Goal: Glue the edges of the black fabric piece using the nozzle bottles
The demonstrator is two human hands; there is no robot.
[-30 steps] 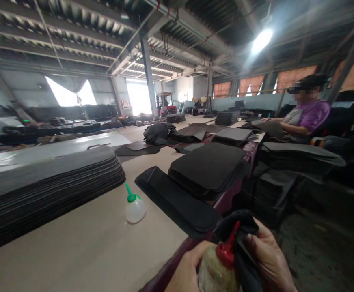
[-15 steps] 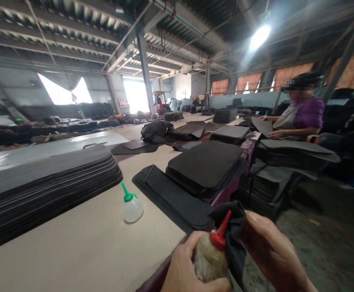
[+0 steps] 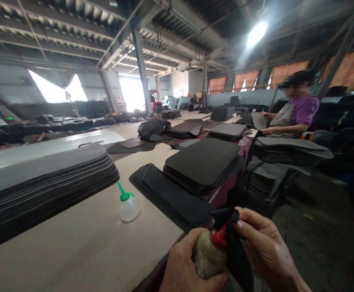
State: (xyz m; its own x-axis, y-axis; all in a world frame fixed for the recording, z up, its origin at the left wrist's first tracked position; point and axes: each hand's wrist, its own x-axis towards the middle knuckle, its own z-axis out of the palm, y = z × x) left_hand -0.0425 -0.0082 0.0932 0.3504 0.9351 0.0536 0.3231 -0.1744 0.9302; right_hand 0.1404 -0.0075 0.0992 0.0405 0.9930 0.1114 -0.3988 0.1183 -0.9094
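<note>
My left hand (image 3: 181, 259) is wrapped round a stained squeeze bottle (image 3: 209, 255) with a red nozzle cap (image 3: 219, 239). Dark cloth (image 3: 239, 257) drapes over the nozzle and hangs down beside the bottle, hiding the nozzle's tip. Thumb and fingers of my right hand (image 3: 264, 239) pinch this cloth at the nozzle. To the left, on the pale tabletop (image 3: 82, 247), stands a second squeeze bottle (image 3: 130, 209), whitish with a green spout. Just beyond my hands lies a long stack of dark pieces (image 3: 171, 194).
A tall stack of grey-black sheets (image 3: 52, 182) occupies the table's left. Behind the long pieces sits a stack of rounded dark panels (image 3: 204, 162). Bundled stacks (image 3: 265, 178) stand off the table's right edge. A co-worker (image 3: 298, 105) in purple handles a dark sheet at far right.
My right fingers have closed the cloth over the red nozzle, which stood exposed before. The left hand keeps its hold on the bottle. The view has shifted slightly.
</note>
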